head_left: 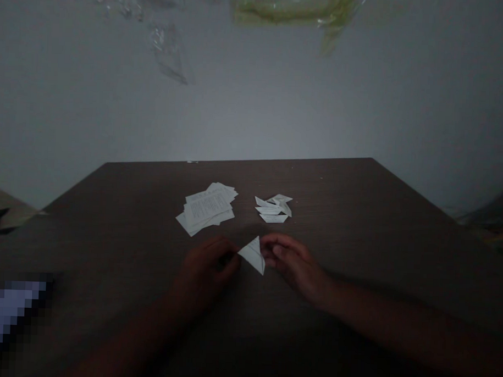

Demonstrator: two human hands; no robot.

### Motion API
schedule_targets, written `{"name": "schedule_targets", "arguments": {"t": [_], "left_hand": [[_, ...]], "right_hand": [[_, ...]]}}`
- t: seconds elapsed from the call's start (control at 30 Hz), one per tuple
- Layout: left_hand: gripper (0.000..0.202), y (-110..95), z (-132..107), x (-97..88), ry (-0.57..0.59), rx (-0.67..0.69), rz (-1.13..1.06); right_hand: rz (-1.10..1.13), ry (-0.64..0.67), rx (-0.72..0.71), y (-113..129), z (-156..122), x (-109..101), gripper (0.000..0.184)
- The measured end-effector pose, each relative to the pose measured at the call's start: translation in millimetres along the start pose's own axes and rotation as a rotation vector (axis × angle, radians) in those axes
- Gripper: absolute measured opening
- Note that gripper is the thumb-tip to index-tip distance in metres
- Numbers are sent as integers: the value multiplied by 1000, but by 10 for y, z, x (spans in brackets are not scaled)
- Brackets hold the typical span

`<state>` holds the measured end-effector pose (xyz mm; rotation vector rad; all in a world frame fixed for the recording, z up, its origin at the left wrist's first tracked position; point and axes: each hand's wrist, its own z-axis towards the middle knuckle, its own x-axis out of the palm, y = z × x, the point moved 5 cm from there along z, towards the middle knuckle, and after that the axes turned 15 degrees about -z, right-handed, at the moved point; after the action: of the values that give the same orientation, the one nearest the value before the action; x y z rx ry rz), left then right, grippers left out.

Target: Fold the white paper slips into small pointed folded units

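Right between the two sets of fingertips sits the small folded paper triangle [253, 255], one corner out to the left, its long side toward the right fingers! The right hand [293, 261] has the firmer say here, fingers curled around that right edge, thumb bent in close, grasping the paper. Across from it, the left hand [210, 264] brings thumb and forefinger together at the left corner; in this gloom I can't tell whether they pinch it or merely touch.

Just beyond the right fingertips, on the dark table [337, 197], lies a little cluster of folded slips [274, 209], overlapping and pointed. Beyond the left fingers, a loose fan of printed sheets [209, 207], flat and unfolded, apart from the slips.

Now for the craft of it! With a piece this small, a light hold at the right edge should serve best, enough to stop the layers sliding without crumpling them. Corners want matching before any pressure goes on; then a fingertip run along the fold, against the tabletop, would give a sharper crease than squeezing in the air. Rush it, and that left point could well end up blunt.
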<state>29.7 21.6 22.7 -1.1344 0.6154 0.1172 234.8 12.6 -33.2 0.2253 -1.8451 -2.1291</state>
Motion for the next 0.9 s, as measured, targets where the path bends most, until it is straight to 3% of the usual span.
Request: {"name": "schedule_targets", "arguments": {"t": [0.2, 0.43, 0.53, 0.6, 0.63, 0.73, 0.9], "left_hand": [[19, -34, -18, 21, -48, -55, 60], [22, -137, -70, 182, 83, 14, 80], [18, -149, -79, 203, 128, 31, 95], [11, -142, -82, 176, 106, 31, 111], [16, -132, -86, 155, 83, 23, 111], [40, -94, -104, 121, 44, -15, 52], [30, -70, -95, 142, 60, -20, -125]], "right_hand": [[-133, 10, -47, -35, -18, 63, 36], [-394, -108, -108, 47, -55, 70, 14], [-532, -132, -190, 94, -72, 44, 17], [-616, -139, -228, 110, -80, 40, 19], [-645, -137, -238, 115, -83, 43, 19], [-659, -140, -246, 130, -88, 44, 18], [-524, -141, -169, 74, -56, 10, 9]]}}
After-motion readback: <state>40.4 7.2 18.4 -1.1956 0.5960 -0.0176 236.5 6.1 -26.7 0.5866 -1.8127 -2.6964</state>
